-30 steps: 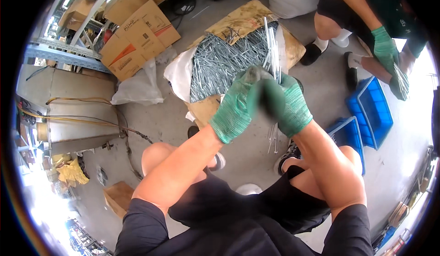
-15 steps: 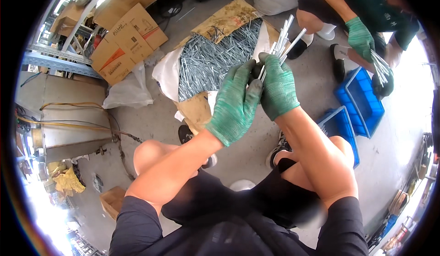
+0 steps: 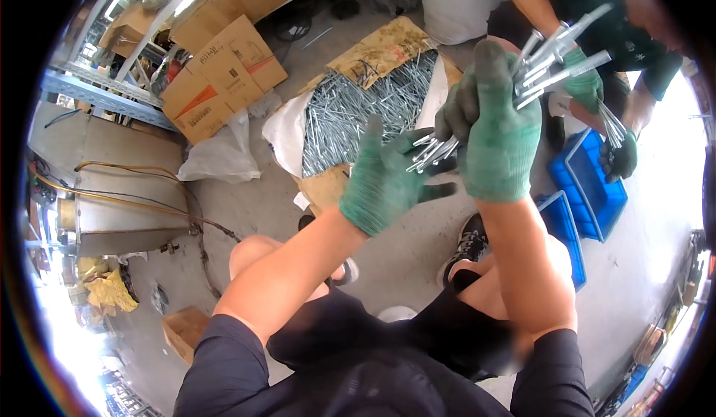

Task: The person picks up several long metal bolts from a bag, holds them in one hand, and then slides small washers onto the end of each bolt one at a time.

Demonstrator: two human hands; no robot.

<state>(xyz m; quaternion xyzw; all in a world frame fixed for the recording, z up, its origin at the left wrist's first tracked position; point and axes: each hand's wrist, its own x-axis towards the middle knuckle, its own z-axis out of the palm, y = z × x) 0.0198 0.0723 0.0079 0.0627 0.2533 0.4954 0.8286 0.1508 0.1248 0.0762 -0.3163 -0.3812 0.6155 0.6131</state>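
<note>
My right hand, in a green glove with dark fingers, is closed round a bundle of long silver metal rods. They stick out on both sides of the fist, toward the upper right and the lower left, and look like long bolts or nails. My left hand, gloved alike, has its fingers spread beside the lower rod ends. Whether its fingertips touch them I cannot tell. Beyond my hands, many similar loose rods lie heaped in an opened sack on the floor.
A co-worker's gloved hand holds a rod bunch at the upper right, above a blue crate. Another blue crate stands by my right knee. Cardboard boxes, a plastic bag and a metal cabinet are at left.
My hands have come apart. The right has risen and moved right with the rods, turning them more to the right. My left hand's fingers have opened and spread.
</note>
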